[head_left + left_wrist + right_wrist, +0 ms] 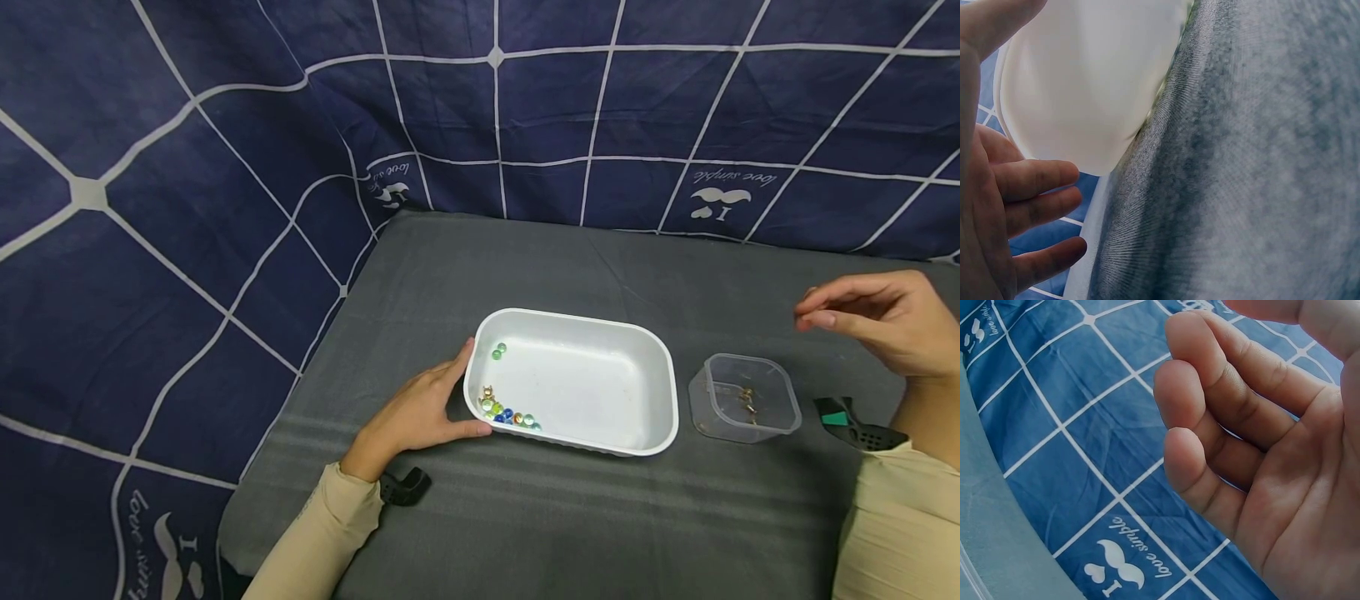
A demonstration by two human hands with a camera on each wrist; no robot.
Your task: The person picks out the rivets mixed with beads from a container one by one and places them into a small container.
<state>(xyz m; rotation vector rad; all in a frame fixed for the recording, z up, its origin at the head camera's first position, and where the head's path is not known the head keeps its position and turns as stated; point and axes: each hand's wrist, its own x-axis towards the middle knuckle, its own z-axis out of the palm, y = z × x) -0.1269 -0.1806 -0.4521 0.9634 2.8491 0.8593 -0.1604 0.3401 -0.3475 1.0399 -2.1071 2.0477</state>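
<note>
Head view: grey cloth covers a desk (600, 517), its far and left edges meeting navy, white-lined fabric (540, 108). A broad band of the cloth runs between the far edge and a white tray (588, 375), with another along the tray's near side; a narrow strip parts the tray from a clear plastic box (738, 431) to its right. Rectangular, smooth-walled and round-cornered, the tray lies flat at mid-desk. A left hand (423, 408) rests at its left end, thumb at the near-left corner; the left wrist view shows the fingers apart. A right hand (892, 321) hangs in the air beyond the box's far-right corner, fingers loosely bent; whether thumb and forefinger tips touch cannot be told. Inside the tray, two green marbles (497, 355) sit near the left wall, while a gold-coloured charm (488, 392) and multicoloured marbles (507, 414) crowd the near-left corner. Small gold-coloured pieces (746, 395) lie in the box.
</note>
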